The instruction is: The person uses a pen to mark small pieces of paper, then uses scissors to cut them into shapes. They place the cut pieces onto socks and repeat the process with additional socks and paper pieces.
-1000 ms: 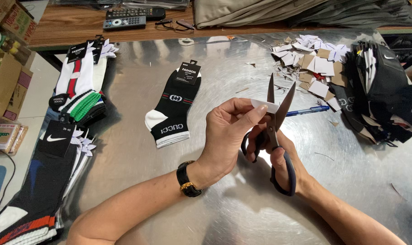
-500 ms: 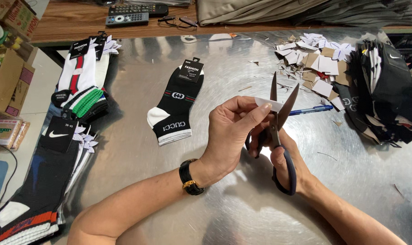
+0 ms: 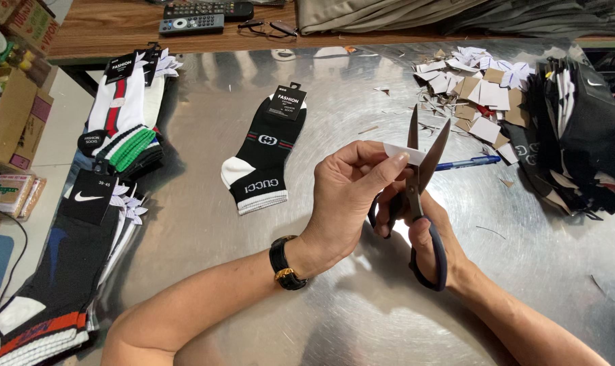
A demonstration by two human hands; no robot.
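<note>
Far left, cardboard boxes (image 3: 12, 122) are sitting past the table (image 3: 334, 318) edge, so the metal top is ending right there. Just inside that edge, a long stack of dark socks (image 3: 56, 285) is lying along the left side, with a second pile of white and green socks (image 3: 124, 132) above it. Both are eating up most of the left strip.

Next over, one black ankle sock (image 3: 263, 159) with a card tag is lying flat by itself, with bare metal all around it. That middle stretch and the whole near edge are giving the most room to move.

The left hand (image 3: 351, 196) is hovering above the table center, pinching a small white paper tag (image 3: 404, 152) between thumb and fingertips, a narrow grip. The tag is sitting right between the open blades of the scissors (image 3: 419, 196). The right hand (image 3: 433, 237) is mostly hiding behind the left, fingers through the dark handles and gripping them.

Just right of the blades a blue pen (image 3: 467, 163) is lying on the metal, close by. Beyond it, a heap of paper scraps (image 3: 473, 88) is spreading toward the far edge. Far right, a big pile of black socks (image 3: 579, 142) is crowding that side up to the edge.

Along the back, remotes (image 3: 199, 17) and glasses (image 3: 270, 27) are resting on a wooden shelf (image 3: 104, 34).
</note>
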